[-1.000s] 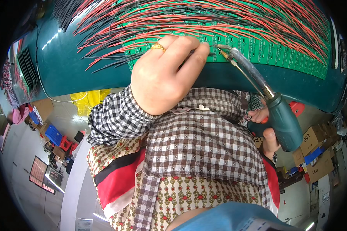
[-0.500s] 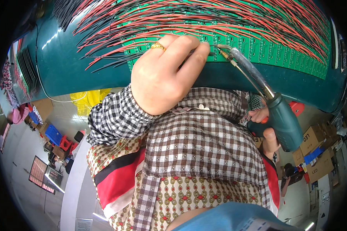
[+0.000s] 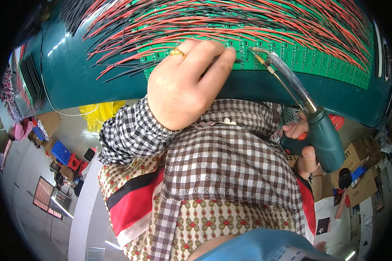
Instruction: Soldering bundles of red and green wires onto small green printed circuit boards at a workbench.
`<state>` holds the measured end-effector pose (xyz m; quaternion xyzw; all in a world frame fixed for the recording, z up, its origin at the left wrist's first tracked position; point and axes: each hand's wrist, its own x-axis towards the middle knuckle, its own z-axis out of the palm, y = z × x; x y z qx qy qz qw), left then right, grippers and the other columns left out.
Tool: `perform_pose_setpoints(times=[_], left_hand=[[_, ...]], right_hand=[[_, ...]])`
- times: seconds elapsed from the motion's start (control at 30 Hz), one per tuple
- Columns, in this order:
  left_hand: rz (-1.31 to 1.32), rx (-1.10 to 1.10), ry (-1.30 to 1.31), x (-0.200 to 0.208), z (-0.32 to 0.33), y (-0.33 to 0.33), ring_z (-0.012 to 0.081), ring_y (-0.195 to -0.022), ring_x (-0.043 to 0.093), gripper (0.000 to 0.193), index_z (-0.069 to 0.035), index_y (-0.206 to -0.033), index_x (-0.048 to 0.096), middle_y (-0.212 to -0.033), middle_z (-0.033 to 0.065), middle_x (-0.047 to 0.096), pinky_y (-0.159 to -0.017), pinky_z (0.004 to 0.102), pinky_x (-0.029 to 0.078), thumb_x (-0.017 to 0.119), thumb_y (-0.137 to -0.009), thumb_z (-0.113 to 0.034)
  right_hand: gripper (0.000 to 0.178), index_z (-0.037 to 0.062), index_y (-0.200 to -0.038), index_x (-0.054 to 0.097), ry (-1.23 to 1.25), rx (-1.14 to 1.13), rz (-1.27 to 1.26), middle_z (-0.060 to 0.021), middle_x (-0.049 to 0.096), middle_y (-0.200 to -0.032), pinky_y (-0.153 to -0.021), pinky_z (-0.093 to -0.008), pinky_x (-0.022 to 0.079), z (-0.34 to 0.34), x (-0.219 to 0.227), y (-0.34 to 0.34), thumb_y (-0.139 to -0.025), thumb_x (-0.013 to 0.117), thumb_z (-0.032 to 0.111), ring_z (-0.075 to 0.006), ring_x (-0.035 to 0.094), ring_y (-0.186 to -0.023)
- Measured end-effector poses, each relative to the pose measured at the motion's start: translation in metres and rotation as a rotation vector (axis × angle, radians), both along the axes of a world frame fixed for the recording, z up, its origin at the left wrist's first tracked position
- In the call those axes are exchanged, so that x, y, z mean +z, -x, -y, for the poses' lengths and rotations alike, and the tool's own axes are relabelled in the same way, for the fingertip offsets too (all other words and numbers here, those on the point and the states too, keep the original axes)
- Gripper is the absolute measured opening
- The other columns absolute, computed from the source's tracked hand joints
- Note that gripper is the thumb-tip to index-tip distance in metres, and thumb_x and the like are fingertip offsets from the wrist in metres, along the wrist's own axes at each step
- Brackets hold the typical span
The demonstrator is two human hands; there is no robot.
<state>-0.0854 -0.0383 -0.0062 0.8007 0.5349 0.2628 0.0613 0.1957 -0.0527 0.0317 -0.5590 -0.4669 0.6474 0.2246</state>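
My left hand [image 3: 191, 82], with a ring on one finger, is pinched at the near edge of a green circuit board panel [image 3: 335, 75]. Black wires [image 3: 128, 69] run in under it from the left; its fingertips close on a black wire, whose end is mostly hidden. My right hand [image 3: 307, 158] grips the handle of a dark green soldering gun [image 3: 326, 141], partly hidden behind it. The gun's tip hovers over the board, a little right of my left fingertips and apart from them. Rows of red and black wires [image 3: 231, 30] lie across the panel.
The panel rests on a dark green work surface [image 3: 96, 89]. More black wires [image 3: 72, 17] lie at the far left, near a stack of boards [image 3: 30, 80]. A yellow bag [image 3: 98, 115] is below the table edge. Cardboard boxes [image 3: 361, 187] and another person [image 3: 329, 209] are at the right.
The soldering gun in my right hand has shifted slightly right, its tip moving away from my left fingertips. My left hand barely moves. Another person has come further into view at lower right.
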Motion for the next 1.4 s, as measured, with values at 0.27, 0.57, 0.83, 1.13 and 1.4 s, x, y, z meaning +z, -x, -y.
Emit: perform_pose_setpoints(times=[0.27,0.57,0.83,1.13,1.4], left_hand=[[-0.014,-0.002,0.005,0.002,0.000,0.001,0.0213,-0.072,0.060,0.035,-0.002,-0.097,0.067,-0.087,0.0075,0.060,-0.058,0.0294,0.049,0.066,-0.064,0.007],[0.052,0.015,-0.005,0.005,-0.001,-0.003,0.0241,-0.075,0.059,0.038,-0.001,-0.100,0.067,-0.090,0.0085,0.059,-0.065,0.0318,0.048,0.064,-0.063,0.007],[0.002,0.043,-0.005,-0.006,0.006,0.007,0.0217,-0.072,0.059,0.037,-0.003,-0.102,0.067,-0.088,0.0074,0.059,-0.062,0.0308,0.049,0.066,-0.066,0.007],[-0.001,0.032,0.006,-0.005,0.004,0.005,0.0211,-0.072,0.059,0.036,-0.003,-0.099,0.068,-0.088,0.0070,0.060,-0.060,0.0299,0.049,0.067,-0.065,0.008],[-0.008,0.037,0.007,-0.006,0.003,0.001,0.0205,-0.072,0.059,0.035,-0.003,-0.099,0.068,-0.089,0.0065,0.060,-0.060,0.0298,0.049,0.066,-0.066,0.007]], right_hand=[[0.089,-0.0146,-0.123,0.039,-0.023,-0.016,-0.050,-0.0112,0.057,-0.087,-0.084,-0.0406,0.050,0.001,-0.002,-0.006,-0.078,0.063,0.058,-0.0230,0.059,-0.081],[0.078,-0.0046,-0.121,0.048,0.019,-0.145,-0.110,-0.0121,0.059,-0.105,-0.084,-0.0376,0.049,0.002,0.003,0.002,-0.075,0.070,0.054,-0.0259,0.060,-0.101],[0.083,-0.0108,-0.132,0.034,-0.068,-0.062,-0.094,-0.0166,0.058,-0.105,-0.080,-0.0395,0.053,0.004,0.002,0.012,-0.083,0.061,0.050,-0.0288,0.061,-0.094],[0.055,-0.0041,-0.109,0.053,0.007,0.006,-0.222,-0.0123,0.057,-0.100,-0.091,-0.0374,0.045,0.004,-0.004,0.002,-0.080,0.070,0.039,-0.0228,0.057,-0.097],[0.084,-0.0154,-0.124,0.040,-0.046,-0.003,-0.041,-0.0118,0.056,-0.087,-0.077,-0.0393,0.052,0.006,-0.003,0.010,-0.078,0.065,0.051,-0.0228,0.057,-0.081]])
